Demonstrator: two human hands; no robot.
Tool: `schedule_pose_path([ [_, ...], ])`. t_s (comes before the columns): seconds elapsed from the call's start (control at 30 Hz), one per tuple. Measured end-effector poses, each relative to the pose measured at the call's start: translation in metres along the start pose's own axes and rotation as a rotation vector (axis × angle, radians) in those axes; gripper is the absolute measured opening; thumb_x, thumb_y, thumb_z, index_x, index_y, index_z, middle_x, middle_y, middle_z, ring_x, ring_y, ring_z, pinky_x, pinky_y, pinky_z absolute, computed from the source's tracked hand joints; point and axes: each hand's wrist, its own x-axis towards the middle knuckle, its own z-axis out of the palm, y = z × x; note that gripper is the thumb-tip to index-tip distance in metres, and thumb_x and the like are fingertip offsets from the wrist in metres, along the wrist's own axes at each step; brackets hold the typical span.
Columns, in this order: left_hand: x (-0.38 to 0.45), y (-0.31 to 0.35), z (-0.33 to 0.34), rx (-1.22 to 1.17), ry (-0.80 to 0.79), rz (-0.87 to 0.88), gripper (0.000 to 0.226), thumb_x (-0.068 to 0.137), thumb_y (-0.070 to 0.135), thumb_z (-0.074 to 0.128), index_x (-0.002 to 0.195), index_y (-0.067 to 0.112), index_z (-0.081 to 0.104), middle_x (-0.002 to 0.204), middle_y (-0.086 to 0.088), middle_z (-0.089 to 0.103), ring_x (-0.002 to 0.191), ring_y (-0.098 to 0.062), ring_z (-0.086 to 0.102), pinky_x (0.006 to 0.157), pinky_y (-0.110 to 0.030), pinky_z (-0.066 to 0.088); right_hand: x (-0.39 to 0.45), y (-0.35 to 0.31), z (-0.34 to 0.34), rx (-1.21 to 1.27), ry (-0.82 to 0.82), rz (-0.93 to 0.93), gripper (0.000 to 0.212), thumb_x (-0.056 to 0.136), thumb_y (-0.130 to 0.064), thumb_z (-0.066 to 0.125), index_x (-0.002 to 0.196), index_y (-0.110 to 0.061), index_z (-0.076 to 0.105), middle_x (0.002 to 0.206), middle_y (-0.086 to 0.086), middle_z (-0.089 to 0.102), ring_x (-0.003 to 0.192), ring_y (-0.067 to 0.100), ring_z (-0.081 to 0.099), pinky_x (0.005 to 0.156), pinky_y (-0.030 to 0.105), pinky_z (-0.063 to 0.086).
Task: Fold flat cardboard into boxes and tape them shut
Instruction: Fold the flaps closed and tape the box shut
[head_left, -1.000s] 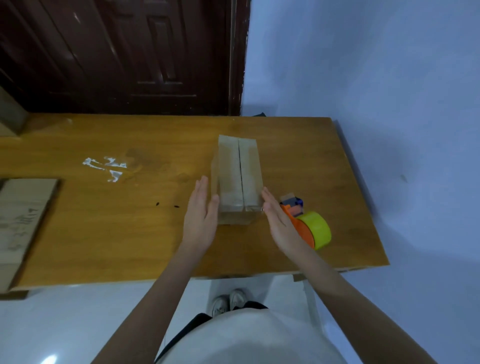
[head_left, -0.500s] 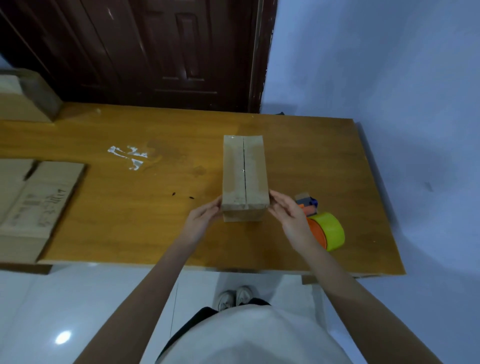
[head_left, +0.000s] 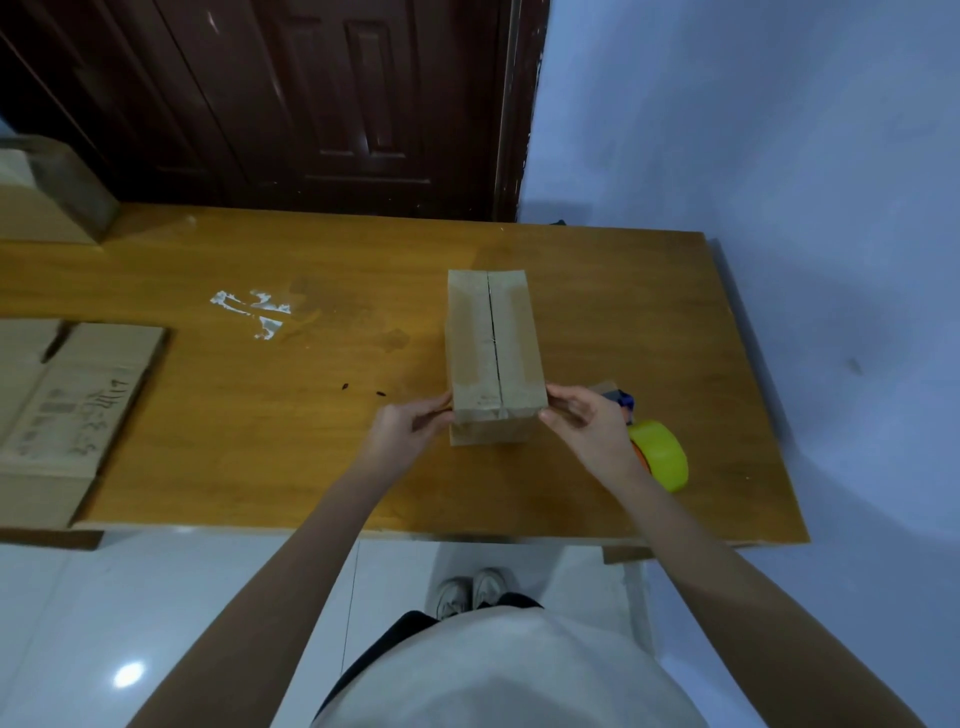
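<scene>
Standing on the wooden table (head_left: 597, 291), a little right of its middle, the cardboard box (head_left: 493, 353) is long and narrow, with its short end toward the person. Its colour is plain brown, and its two top flaps are folded down so that they meet in a dark seam along the whole length of the top. A paler, slightly shiny band lies on both sides of this seam, which may be clear tape, but I cannot tell for sure. The near end face is darker and in shadow. The left hand (head_left: 402, 431) grasps the near left corner of the box, with fingers curled against the side wall. The right hand (head_left: 582, 421) grasps the near right corner in the same way, the thumb at the top edge and the fingers bent on the right side. Just beside the right hand, partly hidden behind it, a tape dispenser (head_left: 657, 457) lies on the table with a yellow-green roll, an orange body and a blue part. At the left edge of the table lies a flat cardboard sheet (head_left: 78, 395) with printed marks. A white smear (head_left: 254, 309) is on the wood between this sheet and the box. Another carton (head_left: 47, 197) stands at the far left corner, before a dark wooden door (head_left: 311, 104).
</scene>
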Motion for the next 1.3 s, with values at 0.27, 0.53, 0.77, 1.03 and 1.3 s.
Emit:
schedule_pose_path([
  [0.27,-0.004,0.0,-0.002,0.018,0.0,0.01,0.047,0.084,0.026,0.066,0.127,0.01,0.057,0.121,-0.003,0.063,0.104,-0.002,0.059,0.082,-0.003,0.045,0.004,0.001,-0.004,0.038,-0.046,0.039,0.04,0.081,0.008,0.066,0.117,-0.009,0.059,0.117,0.0,0.061,0.099,-0.008,0.061,0.086,0.011,0.047],
  [0.53,-0.002,0.004,0.003,-0.025,0.055,-0.005,0.045,0.082,0.022,0.071,0.123,0.007,0.06,0.115,-0.004,0.067,0.094,0.002,0.062,0.08,-0.006,0.048,0.005,0.008,0.001,0.063,0.029,0.053,0.04,0.078,0.005,0.071,0.117,0.0,0.061,0.113,0.002,0.064,0.096,-0.006,0.063,0.084,0.012,0.049],
  [0.77,-0.001,0.002,0.01,-0.054,0.129,-0.051,0.05,0.078,0.029,0.075,0.12,0.005,0.064,0.111,-0.004,0.069,0.094,-0.004,0.066,0.084,-0.022,0.055,0.004,0.008,0.011,0.144,0.077,0.087,0.041,0.075,0.0,0.076,0.114,-0.002,0.064,0.111,0.005,0.068,0.103,0.01,0.066,0.09,0.023,0.052],
  [1.03,0.002,-0.003,0.007,-0.114,0.089,-0.105,0.051,0.078,0.03,0.075,0.121,0.008,0.064,0.111,-0.001,0.07,0.096,-0.008,0.067,0.084,-0.038,0.057,-0.002,0.006,0.007,0.159,0.014,0.084,0.042,0.08,0.006,0.068,0.119,-0.008,0.06,0.116,0.005,0.064,0.103,0.003,0.064,0.088,0.018,0.051],
  [1.3,0.006,0.004,0.009,-0.064,0.083,-0.08,0.048,0.077,0.023,0.077,0.121,0.009,0.062,0.112,-0.002,0.068,0.096,-0.009,0.066,0.074,-0.039,0.059,-0.008,0.01,0.013,0.088,0.076,0.056,0.042,0.079,0.004,0.071,0.12,-0.004,0.061,0.12,0.007,0.064,0.109,0.01,0.062,0.093,0.023,0.05],
])
